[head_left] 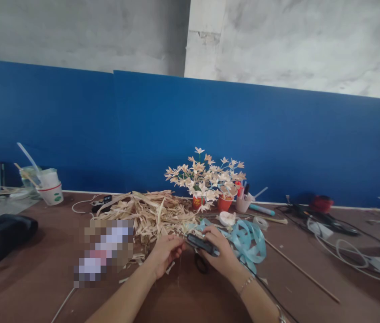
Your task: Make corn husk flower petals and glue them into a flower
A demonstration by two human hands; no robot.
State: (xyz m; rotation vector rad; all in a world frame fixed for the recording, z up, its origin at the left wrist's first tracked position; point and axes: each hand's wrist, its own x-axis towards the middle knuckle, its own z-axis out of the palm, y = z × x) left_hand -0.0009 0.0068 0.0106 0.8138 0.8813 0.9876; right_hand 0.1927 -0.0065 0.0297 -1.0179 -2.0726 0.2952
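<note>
My right hand point(219, 251) is wrapped round a black, elongated hand tool point(200, 244); its exact kind is unclear. A dark cord runs from under that wrist toward the lower right. My left hand point(167, 255) pinches its fingertips together close to the tool's left end, and whatever they hold is too small to name. Below the tool, a dark loop like a scissors handle point(201, 263) shows on the table. Dried pale husk strips point(156, 211) are heaped just beyond my left hand. Light blue ribbon point(248, 242) lies in loose coils beside my right hand.
Pale handmade flowers point(198, 172) stand in red cups point(225, 203) at the back. Nearby are a pen cup point(243, 205), a tape roll point(260, 223) and a thin stick point(304, 271). White cables point(347, 255) clutter the right; a paper cup point(50, 195) stands left.
</note>
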